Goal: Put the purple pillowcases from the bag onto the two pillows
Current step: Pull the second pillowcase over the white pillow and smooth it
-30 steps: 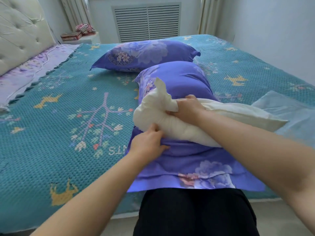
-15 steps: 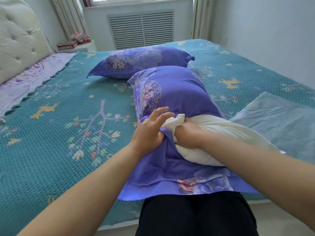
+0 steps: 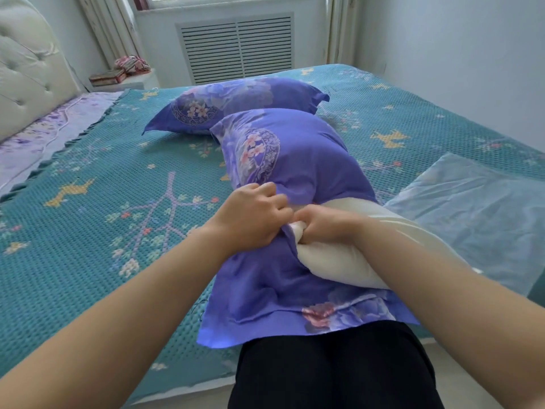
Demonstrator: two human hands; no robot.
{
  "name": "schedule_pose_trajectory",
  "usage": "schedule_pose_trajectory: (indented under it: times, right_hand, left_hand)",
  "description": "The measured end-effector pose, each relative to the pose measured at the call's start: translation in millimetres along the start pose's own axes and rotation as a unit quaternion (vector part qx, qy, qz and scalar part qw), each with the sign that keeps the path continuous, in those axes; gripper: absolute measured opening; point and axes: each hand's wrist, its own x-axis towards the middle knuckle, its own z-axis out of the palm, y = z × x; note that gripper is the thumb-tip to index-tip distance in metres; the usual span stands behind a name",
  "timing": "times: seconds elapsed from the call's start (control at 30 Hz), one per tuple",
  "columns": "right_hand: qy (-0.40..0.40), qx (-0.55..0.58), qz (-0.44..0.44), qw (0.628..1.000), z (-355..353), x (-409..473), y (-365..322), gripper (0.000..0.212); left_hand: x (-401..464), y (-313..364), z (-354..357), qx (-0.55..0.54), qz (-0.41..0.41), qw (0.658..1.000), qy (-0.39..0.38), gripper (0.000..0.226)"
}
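Note:
A purple flowered pillowcase [image 3: 298, 160] lies lengthwise on the bed in front of me, its far half filled by a white pillow [image 3: 330, 262]. The pillow's near end bulges out of the case on the right side. My left hand [image 3: 253, 218] grips the edge of the purple cloth at the opening. My right hand [image 3: 324, 227] is closed on the white pillow's corner, right beside the left hand. A second pillow in a matching purple case [image 3: 236, 103] lies behind, fully covered.
A teal patterned bedspread [image 3: 103, 202] covers the bed. A clear plastic bag [image 3: 477, 211] lies flat at the right. A padded headboard [image 3: 26, 75] stands at the left, a nightstand with books [image 3: 118, 78] behind it. My dark trousers [image 3: 330, 367] press the bed's near edge.
The white pillow's corner, sticking up a second ago, has been pushed down into the case opening. My left hand moved up from the lower cloth to the opening's edge, beside my right hand.

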Motion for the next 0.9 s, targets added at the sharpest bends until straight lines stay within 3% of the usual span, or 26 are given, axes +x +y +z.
schedule_pose_trajectory:
  times: [0.07,0.17,0.2,0.27,0.3,0.37,0.43,0.5,0.57,0.63,0.67,0.7,0.77,0.83,0.87,0.9]
  right_hand:
    - [-0.088,-0.078,0.050,0.992,2,6,-13,0.022]
    - [-0.051,-0.013,0.019,0.998,15,14,-11,0.012]
    - [-0.032,0.034,0.003,0.999,18,13,-4,0.030]
    - [-0.008,0.192,-0.002,0.981,18,4,2,0.051]
    - [0.005,0.278,-0.006,0.961,16,-3,3,0.054]
    - [0.080,0.352,-0.030,0.932,10,-19,-3,0.043]
    - [0.225,0.244,-0.030,0.943,2,-37,-6,0.028]
    - [0.338,-0.009,0.083,0.937,-9,-57,9,0.035]
    - [0.284,-0.118,0.266,0.914,-18,-82,31,0.073]
    - [0.187,-0.014,0.371,0.909,-23,-111,48,0.105]
    - [0.157,0.054,0.382,0.909,-24,-123,52,0.104]
    - [0.150,0.117,0.377,0.906,-23,-133,54,0.096]
    - [0.202,0.215,0.342,0.892,-20,-144,55,0.084]
    - [0.245,0.398,0.246,0.849,-22,-143,47,0.080]
    - [0.244,0.532,0.156,0.796,-22,-139,42,0.075]
    - [0.254,0.653,0.096,0.707,-21,-132,37,0.066]
  left_hand:
    - [7,2,1,0.010,0.006,0.998,0.057,0.007]
    - [1,0,11,-0.042,-0.077,0.996,0.035,0.013]
    - [-6,-3,16,-0.112,-0.143,0.983,0.001,0.025]
    - [-19,-7,23,-0.290,-0.284,0.907,-0.111,0.053]
    - [-23,-8,24,-0.329,-0.307,0.874,-0.184,0.069]
    - [-25,-9,21,-0.300,-0.276,0.858,-0.313,0.092]
    - [-23,-8,13,-0.260,-0.242,0.843,-0.405,0.107]
    - [-20,-4,6,-0.205,-0.239,0.837,-0.448,0.114]
    - [-15,6,-8,-0.113,-0.244,0.864,-0.425,0.107]
    - [-5,23,-28,-0.061,-0.232,0.906,-0.348,0.090]
    - [1,35,-36,-0.085,-0.213,0.926,-0.299,0.087]
    - [6,51,-43,-0.140,-0.188,0.939,-0.251,0.088]
    - [18,87,-54,-0.261,-0.138,0.933,-0.205,0.100]
    - [25,111,-45,-0.264,-0.152,0.931,-0.200,0.114]
    - [25,111,-36,-0.232,-0.194,0.937,-0.176,0.113]
    - [25,105,-30,-0.218,-0.255,0.933,-0.129,0.105]
